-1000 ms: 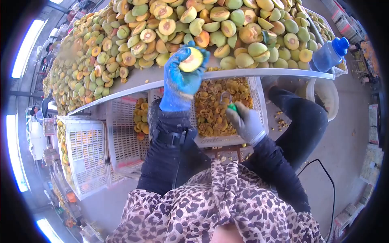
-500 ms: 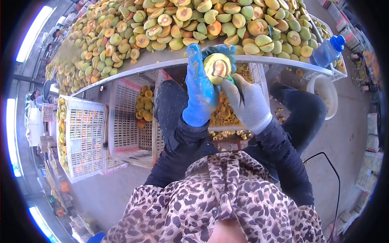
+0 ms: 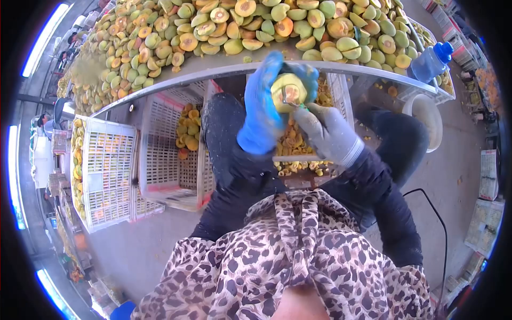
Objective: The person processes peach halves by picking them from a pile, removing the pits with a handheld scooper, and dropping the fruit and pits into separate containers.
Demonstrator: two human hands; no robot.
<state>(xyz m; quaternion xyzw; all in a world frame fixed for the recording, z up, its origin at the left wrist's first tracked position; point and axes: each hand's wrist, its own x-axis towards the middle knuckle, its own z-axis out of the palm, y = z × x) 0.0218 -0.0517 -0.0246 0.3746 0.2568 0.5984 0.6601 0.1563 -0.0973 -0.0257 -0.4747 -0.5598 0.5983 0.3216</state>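
Note:
My left hand (image 3: pixel 260 120), in a blue glove, is closed around a halved peach (image 3: pixel 296 84) with its cut face toward me. The pit area at the centre looks brownish pink. My right hand (image 3: pixel 332 134), in a light grey glove, grips a small pitting knife (image 3: pixel 306 109); a bit of green handle shows at the fingertips. Its thin curved metal end lies against the middle of the cut face. Most of the handle is hidden in the fingers. Both hands are over the near edge of the table, above my lap.
Halved peaches (image 3: pixel 218 29) are heaped across the metal-edged table (image 3: pixel 208 69). Below stand white plastic crates (image 3: pixel 109 170), one with peaches inside, and a container of yellow scraps (image 3: pixel 298 144). A blue bottle (image 3: pixel 426 65) and a white bucket (image 3: pixel 433 125) are at the right.
The curved blade has shifted across the pit area, and my right hand has turned slightly. My left hand has rotated the peach half, its fingers now curled closer around it.

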